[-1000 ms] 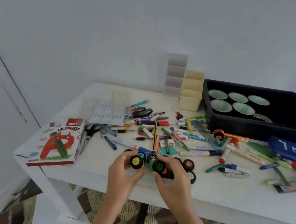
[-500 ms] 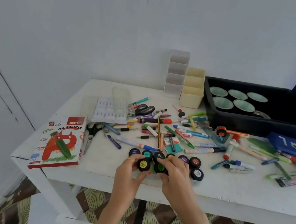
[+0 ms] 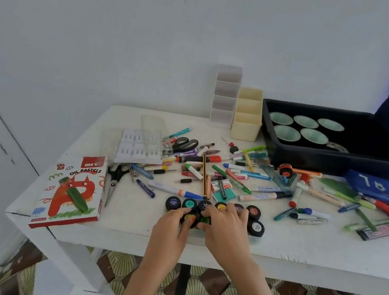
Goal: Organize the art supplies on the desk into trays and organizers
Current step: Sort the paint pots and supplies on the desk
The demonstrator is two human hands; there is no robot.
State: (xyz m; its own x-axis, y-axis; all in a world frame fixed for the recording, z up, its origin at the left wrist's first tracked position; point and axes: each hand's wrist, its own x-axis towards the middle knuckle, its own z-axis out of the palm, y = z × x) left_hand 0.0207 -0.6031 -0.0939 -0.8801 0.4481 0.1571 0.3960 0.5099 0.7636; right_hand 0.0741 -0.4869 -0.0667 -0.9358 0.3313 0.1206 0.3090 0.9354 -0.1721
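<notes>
1. Paint pots, small, black-lidded w/ coloured labels, sit in two short rows near the front edge of the white desk, centre.
2. Back row, left to right: purple-label pot, teal, dark, yellow-label pot, one mostly hidden, red-label pot. White-label pot sits at the right end of the front row.
3. Left hand comes in from the near edge; fingers curl down onto a yellow-topped pot in the front row, fingertips pressing its lid. Ring on one finger.
4. Right hand is just beside the left, touching it; fingers bent and slightly spread over a green-topped pot and the back row. Can't tell if it actually grips a pot.
5. Oil pastels box lies flat at the near left corner.
6. Black scissors just right of the box; a second pair, grey-handled scissors, farther back.
7. Loose pens, markers, crayons scattered across the mid desk beyond the pots; a yellow-black pencil points toward the back row.
8. Far side: white stacked organizer, cream organizer touching its right side, then a black tray holding pale green cups.
9. Blue pencil case at the far right, in front of the tray.
</notes>
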